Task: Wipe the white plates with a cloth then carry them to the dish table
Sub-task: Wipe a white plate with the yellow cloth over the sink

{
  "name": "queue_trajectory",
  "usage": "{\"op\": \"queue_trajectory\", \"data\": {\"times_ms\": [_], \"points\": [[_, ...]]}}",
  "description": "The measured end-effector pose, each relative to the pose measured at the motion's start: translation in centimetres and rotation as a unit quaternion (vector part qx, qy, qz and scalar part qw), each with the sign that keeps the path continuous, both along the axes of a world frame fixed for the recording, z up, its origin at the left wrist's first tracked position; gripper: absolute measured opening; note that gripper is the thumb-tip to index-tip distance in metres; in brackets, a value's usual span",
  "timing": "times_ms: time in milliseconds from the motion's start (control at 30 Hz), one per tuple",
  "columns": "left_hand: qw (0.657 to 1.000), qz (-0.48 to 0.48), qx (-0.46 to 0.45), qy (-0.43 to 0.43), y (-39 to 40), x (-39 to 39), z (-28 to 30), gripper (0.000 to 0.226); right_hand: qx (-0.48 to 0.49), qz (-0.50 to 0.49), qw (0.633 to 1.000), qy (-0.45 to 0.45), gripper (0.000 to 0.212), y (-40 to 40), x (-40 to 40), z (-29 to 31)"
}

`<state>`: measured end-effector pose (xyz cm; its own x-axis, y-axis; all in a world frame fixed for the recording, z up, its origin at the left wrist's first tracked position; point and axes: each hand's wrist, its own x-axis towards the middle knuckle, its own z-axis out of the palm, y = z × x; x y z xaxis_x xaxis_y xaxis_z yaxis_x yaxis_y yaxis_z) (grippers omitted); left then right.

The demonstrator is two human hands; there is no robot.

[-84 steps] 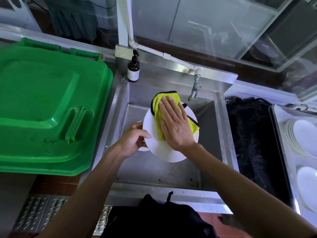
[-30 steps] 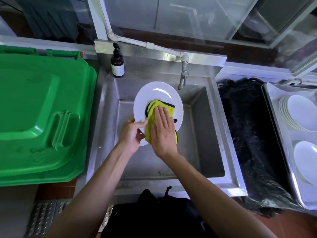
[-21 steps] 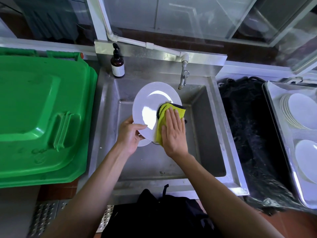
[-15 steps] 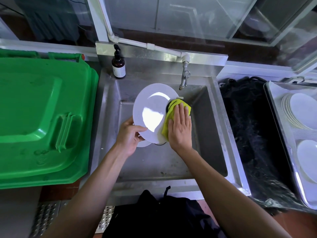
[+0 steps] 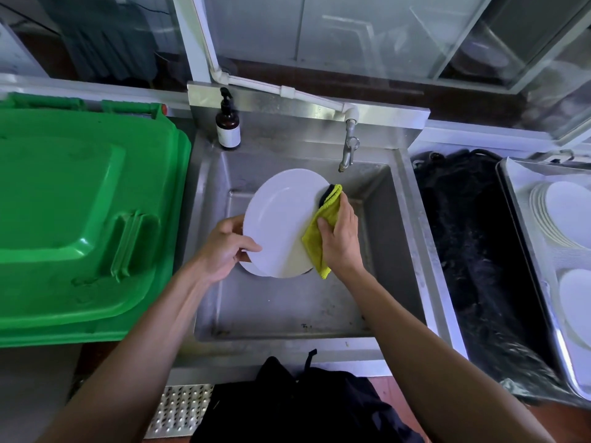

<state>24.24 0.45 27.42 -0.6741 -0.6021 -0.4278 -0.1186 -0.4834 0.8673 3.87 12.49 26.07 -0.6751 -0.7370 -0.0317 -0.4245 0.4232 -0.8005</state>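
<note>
Steel sink basin (image 5: 287,308) sitting w/ tap (image 5: 349,148) at back edge; green bin lid (image 5: 80,212) lying alongside; glass window panes (image 5: 367,33) catching daylight behind.

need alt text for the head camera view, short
Over a steel sink, a left hand grips a round white plate while the right hand holds a yellow-green cloth against its right edge. A green plastic bin lid lies left.
</note>
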Motion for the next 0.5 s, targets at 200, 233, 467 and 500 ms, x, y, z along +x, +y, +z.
{"op": "queue_trajectory", "data": {"times_ms": [200,233,467,500], "points": [[0.99,-0.106,-0.062,-0.063,-0.9,0.3,1.4,0.046,-0.006,0.036,0.999,0.005,0.061,0.2,-0.8,0.9],[0.988,-0.119,-0.071,-0.072,-1.0,0.3,1.6,0.046,-0.006,0.041,0.999,0.007,0.06,0.3,-0.8,1.0],[0.956,-0.187,-0.168,-0.148,-1.9,-1.2,2.1,0.059,-0.009,0.067,0.997,0.04,0.048,0.0,-0.7,2.3],[0.954,-0.19,-0.177,-0.152,-1.9,-1.3,2.1,0.062,-0.011,0.076,0.996,0.051,0.047,0.0,-0.6,2.5]]}}
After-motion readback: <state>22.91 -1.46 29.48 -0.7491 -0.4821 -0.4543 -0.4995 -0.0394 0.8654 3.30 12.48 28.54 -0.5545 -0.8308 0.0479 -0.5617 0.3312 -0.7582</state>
